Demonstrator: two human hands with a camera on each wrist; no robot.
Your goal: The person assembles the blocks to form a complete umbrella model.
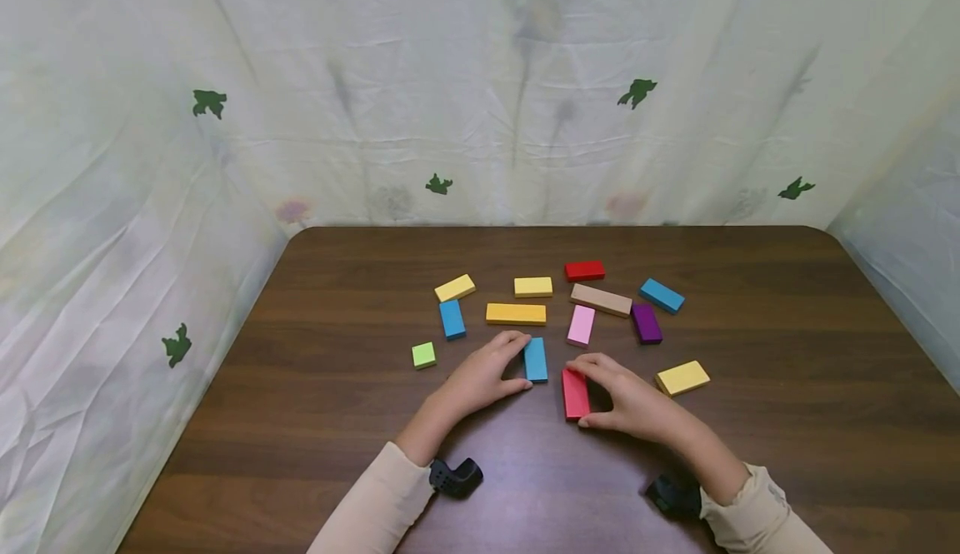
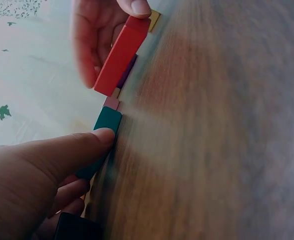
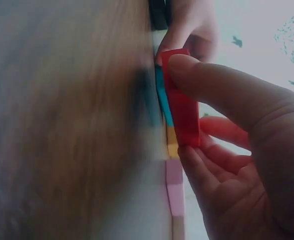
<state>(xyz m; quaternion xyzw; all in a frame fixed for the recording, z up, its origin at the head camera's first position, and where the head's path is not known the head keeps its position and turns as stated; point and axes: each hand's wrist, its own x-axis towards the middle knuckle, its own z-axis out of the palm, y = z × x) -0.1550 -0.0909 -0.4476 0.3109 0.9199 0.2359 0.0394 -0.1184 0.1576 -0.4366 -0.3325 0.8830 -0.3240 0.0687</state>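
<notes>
My left hand point(image 1: 482, 377) has its thumb and fingers at the two ends of a blue block point(image 1: 536, 361) near the middle of the table. In the left wrist view the thumb presses the near end of that blue block point(image 2: 107, 120). Just to the right, my right hand point(image 1: 628, 397) pinches a red block point(image 1: 575, 396) end to end between thumb and fingertips. The right wrist view shows the thumb on one end of this red block point(image 3: 184, 107) and fingers at the other. Whether the red block touches the tabletop is hard to tell. A small gap separates the two blocks.
Behind the hands lie a pink block point(image 1: 581, 325), a long yellow block point(image 1: 516, 314), a tan block point(image 1: 602, 300), a purple block point(image 1: 647, 323) and a second red block point(image 1: 584, 271). A green cube point(image 1: 423, 355) sits left; a yellow block point(image 1: 682, 377) lies right.
</notes>
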